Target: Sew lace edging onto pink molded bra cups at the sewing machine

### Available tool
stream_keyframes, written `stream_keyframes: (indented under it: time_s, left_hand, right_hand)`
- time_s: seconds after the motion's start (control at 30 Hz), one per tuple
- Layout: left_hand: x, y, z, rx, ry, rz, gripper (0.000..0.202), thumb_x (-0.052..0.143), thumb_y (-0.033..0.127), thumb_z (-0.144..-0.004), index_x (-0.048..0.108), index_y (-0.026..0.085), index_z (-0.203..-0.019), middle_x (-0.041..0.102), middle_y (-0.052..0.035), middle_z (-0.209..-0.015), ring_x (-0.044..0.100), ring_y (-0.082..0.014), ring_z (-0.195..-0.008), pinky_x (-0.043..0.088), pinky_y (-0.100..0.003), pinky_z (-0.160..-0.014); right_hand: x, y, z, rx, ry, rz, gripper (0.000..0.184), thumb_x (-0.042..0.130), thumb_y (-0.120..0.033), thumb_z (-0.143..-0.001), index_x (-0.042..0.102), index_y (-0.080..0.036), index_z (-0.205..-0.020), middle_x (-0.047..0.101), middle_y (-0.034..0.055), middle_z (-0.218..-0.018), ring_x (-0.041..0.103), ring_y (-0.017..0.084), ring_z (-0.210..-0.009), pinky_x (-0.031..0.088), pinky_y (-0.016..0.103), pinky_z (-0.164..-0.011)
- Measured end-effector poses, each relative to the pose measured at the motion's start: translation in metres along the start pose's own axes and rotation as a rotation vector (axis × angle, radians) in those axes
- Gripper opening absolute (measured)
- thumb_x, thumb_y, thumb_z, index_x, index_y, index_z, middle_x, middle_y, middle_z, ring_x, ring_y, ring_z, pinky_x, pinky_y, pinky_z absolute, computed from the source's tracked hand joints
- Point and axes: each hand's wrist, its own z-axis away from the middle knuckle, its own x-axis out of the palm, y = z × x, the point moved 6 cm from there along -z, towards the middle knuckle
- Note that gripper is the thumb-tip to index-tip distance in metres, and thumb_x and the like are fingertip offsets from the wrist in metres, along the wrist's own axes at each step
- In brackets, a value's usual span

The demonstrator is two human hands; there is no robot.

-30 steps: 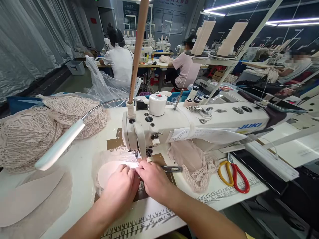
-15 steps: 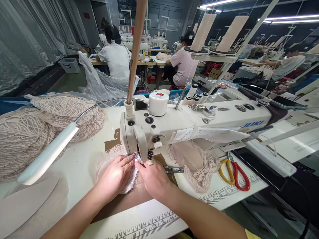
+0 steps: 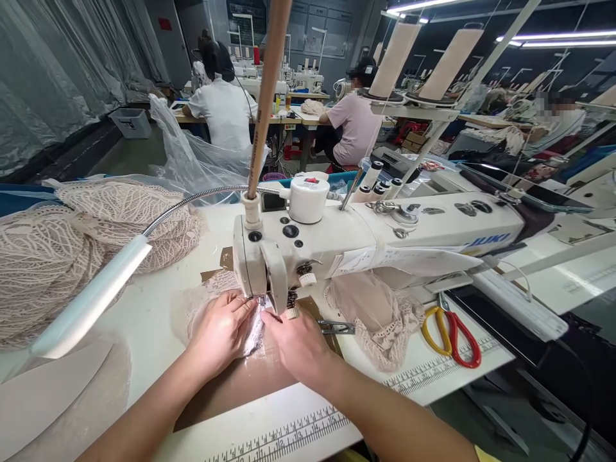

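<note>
Pale lace fabric (image 3: 255, 337) is held by the left hand (image 3: 222, 330), fingers bunched; right hand (image 3: 299, 340) is set alongside, grip unclear. Fabric apparently being fed under presser foot (image 3: 261, 300); edge should be kept aligned.

A white tabletop (image 3: 154, 314) carries the sewing machine (image 3: 317, 234), with heaped beige lace (image 3: 48, 263) at far left and a pale curved piece (image 3: 43, 391) nearer. A brown sheet (image 3: 231, 398) lies before the machine; to the right rest bunched lace fabric (image 3: 378, 324) and red-and-yellow-handled scissors (image 3: 466, 343), near the ruler strip (image 3: 289, 437) along the front edge
</note>
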Motion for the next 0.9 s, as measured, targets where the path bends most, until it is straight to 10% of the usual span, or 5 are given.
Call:
stream_keyframes:
  time_s: [0.37,0.6,0.9]
  left_hand:
    - [0.000,-0.021,0.010,-0.224,0.001,-0.058,0.041,0.043,0.024,-0.087,0.057,0.011,-0.124,0.055,-0.0178,-0.132,0.040,-0.0404,-0.127,0.032,-0.062,-0.101]
    - [-0.022,0.023,0.048,0.119,-0.340,0.360,0.038,0.049,0.011,-0.078,0.066,0.029,-0.107,0.062,0.0005,-0.127,0.055,-0.0243,-0.119,0.026,-0.051,-0.113]
    - [-0.044,0.012,0.060,-0.102,0.033,0.307,0.027,0.040,0.025,-0.094,0.062,0.020,-0.108,0.067,-0.0078,-0.113,0.062,-0.0198,-0.105,0.053,-0.030,-0.089]
  right_hand:
    - [0.006,0.004,0.010,-0.111,0.288,-0.092,0.036,0.046,-0.001,-0.078,0.063,-0.017,-0.106,0.063,0.0074,-0.095,0.051,0.020,-0.079,0.039,0.030,-0.067]
    - [-0.001,0.008,0.018,-0.226,0.443,-0.237,0.032,0.044,0.001,-0.080,0.067,-0.016,-0.094,0.062,0.0043,-0.079,0.052,0.017,-0.072,0.041,0.028,-0.069]
    - [-0.005,0.012,0.021,-0.234,0.458,-0.410,0.029,0.044,-0.005,-0.084,0.067,-0.016,-0.098,0.067,0.0065,-0.088,0.059,0.018,-0.080,0.047,0.029,-0.073]
